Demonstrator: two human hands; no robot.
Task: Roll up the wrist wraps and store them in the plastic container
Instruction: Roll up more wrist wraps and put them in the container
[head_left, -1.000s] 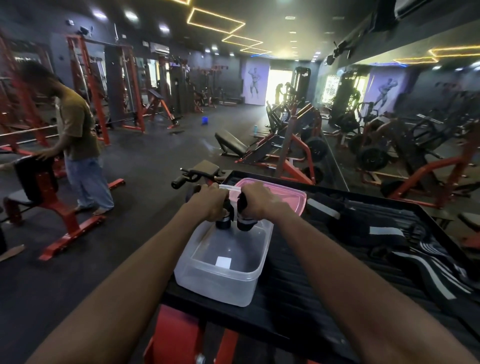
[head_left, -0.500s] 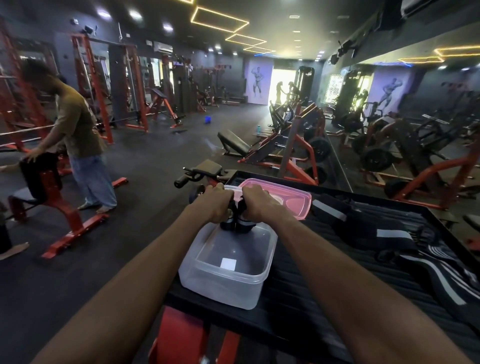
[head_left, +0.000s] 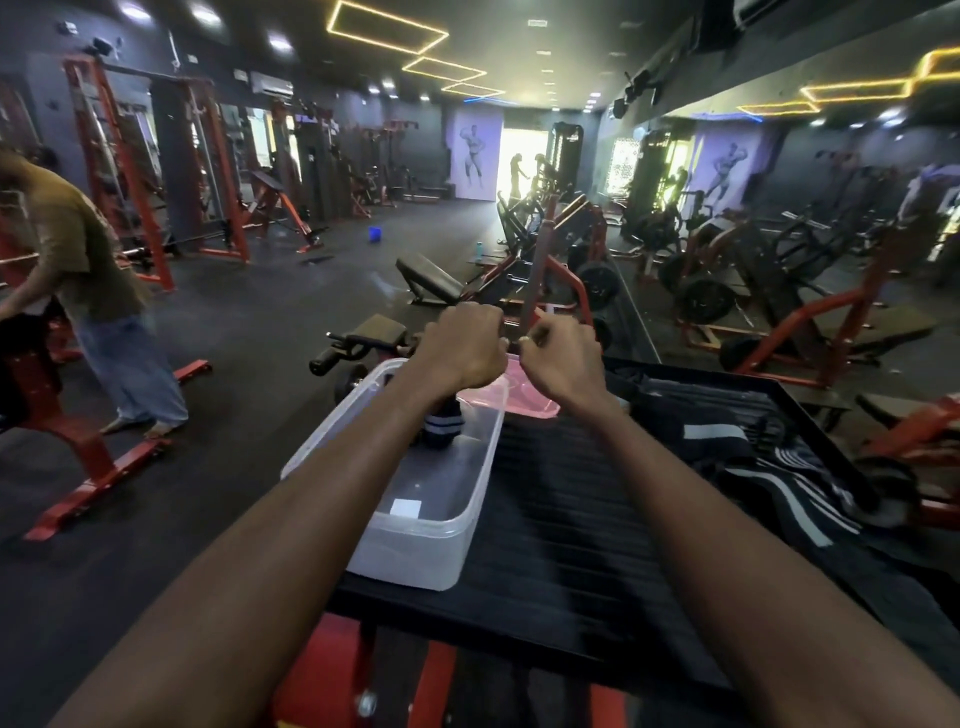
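Observation:
A clear plastic container (head_left: 415, 540) sits at the left end of a black ribbed platform (head_left: 571, 530). At its far end a rolled black wrist wrap with white stripes (head_left: 441, 427) stands upright inside, just under my left wrist. My left hand (head_left: 462, 348) hovers above it with fingers curled and nothing visible in them. To the right, over the pink lid (head_left: 524, 397), my right hand (head_left: 563, 364) is loosely curled and empty. Unrolled black-and-white wraps (head_left: 779, 493) lie on the platform's right side.
A person (head_left: 88, 260) bends over a red machine at the left. A padded handle bar (head_left: 358, 343) sticks out behind the container. Red gym machines and a mirror wall fill the right and far side. Dark floor lies to the left.
Both hands held rolled wraps over the container. The hands have now lifted up and apart, and a roll stands inside the container's far end.

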